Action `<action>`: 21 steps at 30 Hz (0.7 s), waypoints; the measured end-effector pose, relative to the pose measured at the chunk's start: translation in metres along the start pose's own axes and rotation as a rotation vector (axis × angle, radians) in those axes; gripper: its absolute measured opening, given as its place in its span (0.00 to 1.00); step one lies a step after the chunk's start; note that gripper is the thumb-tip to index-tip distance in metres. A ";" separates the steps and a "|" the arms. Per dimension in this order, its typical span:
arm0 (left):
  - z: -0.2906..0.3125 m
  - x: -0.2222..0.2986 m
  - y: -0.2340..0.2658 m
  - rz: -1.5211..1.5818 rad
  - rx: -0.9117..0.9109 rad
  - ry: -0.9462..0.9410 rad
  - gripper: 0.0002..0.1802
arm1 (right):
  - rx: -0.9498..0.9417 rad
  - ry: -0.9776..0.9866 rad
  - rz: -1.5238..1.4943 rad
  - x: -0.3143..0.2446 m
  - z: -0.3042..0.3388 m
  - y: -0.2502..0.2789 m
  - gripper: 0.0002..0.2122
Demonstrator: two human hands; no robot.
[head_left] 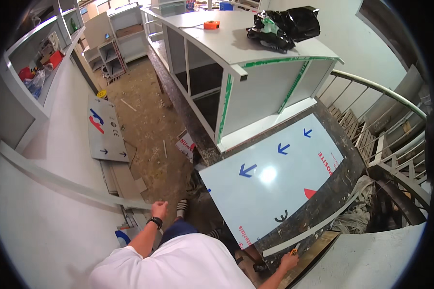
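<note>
Nearest: the wearer's white shirt [173, 265], with the two hands well apart on either side; left hand [159, 210], dark watch [155, 221] at its wrist, has its fingers curled just beside the end of a long pale strip by the left wall [72, 179]; cannot tell whether it grips that end; right hand [288, 262] is closed around a small orange-and-black tool [294, 251], near the close edge of the dark worktop [354, 166]; tool type too small to confirm.

Beside the tool, a narrow pale strip on the worktop [317, 228] runs obliquely off to the right, slightly curved in this view; past it, a large glossy panel [275, 185] lies flat on the worktop, bearing blue arrows and red print, with a bright glare spot near its middle.

Beyond the panel: a white cabinet frame [265, 96] with green edging, its top carrying an orange tape measure [211, 25] and a crumpled black plastic bag [299, 24]; to the left, a printed grey panel [106, 139] beside the wall, above a littered brown floor [144, 120]; farthest, open white shelving [125, 24].
</note>
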State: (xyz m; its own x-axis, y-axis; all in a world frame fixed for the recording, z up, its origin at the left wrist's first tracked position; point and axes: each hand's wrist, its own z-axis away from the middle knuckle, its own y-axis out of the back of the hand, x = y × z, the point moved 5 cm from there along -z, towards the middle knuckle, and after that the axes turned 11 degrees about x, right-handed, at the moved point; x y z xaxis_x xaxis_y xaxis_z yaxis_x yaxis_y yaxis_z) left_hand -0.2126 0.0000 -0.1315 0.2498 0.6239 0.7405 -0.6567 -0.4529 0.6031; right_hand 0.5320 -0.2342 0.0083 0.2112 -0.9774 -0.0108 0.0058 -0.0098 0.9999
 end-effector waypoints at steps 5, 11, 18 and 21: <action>-0.023 0.367 0.030 0.601 0.079 -0.602 0.10 | 0.292 -0.171 0.020 -0.015 0.045 0.039 0.24; -0.071 0.716 0.082 0.628 0.008 -1.124 0.18 | 0.552 -0.159 -0.024 -0.077 0.107 0.062 0.23; -0.169 0.928 -0.018 0.050 0.132 -1.273 0.37 | 0.485 -0.098 -0.125 -0.058 0.190 0.050 0.22; -0.170 0.947 -0.050 -0.306 0.014 -1.245 0.39 | 0.395 -0.154 -0.091 -0.037 0.220 0.044 0.25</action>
State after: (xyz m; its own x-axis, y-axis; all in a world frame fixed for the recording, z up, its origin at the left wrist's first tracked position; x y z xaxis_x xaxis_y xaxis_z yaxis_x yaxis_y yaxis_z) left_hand -0.0642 0.7211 0.4894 0.8873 -0.3074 0.3438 -0.4494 -0.4084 0.7945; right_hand 0.3091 -0.2447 0.0539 0.0785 -0.9886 -0.1283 -0.3633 -0.1482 0.9198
